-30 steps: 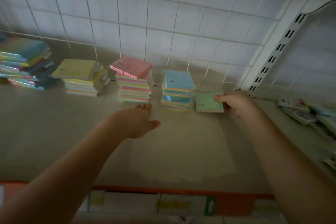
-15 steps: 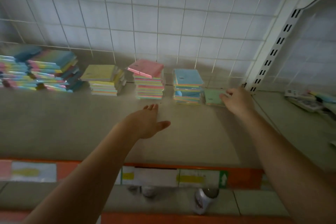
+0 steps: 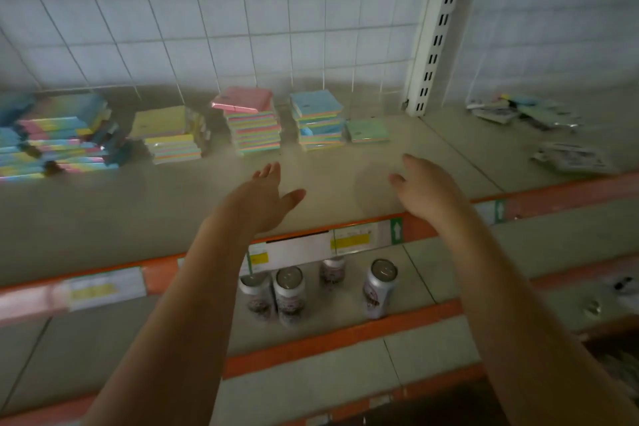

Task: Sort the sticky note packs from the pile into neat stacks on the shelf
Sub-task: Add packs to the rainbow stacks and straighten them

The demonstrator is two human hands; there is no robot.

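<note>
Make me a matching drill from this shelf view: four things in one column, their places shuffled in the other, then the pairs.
Things
1. green pack
2. pink-topped stack
3. cans
4. right hand

Places
A. on the lower shelf
B. lying alone, right of the blue-topped stack
C. empty, above the shelf's front edge
D. between the yellow-topped and blue-topped stacks

Pairs: 1-B, 2-D, 3-A, 4-C

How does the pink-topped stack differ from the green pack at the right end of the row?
The pink-topped stack is many packs tall; the green pack lies low on the shelf. The stack's top pack sits skewed and tilted; the green pack lies flat. Both sit untouched.
</note>
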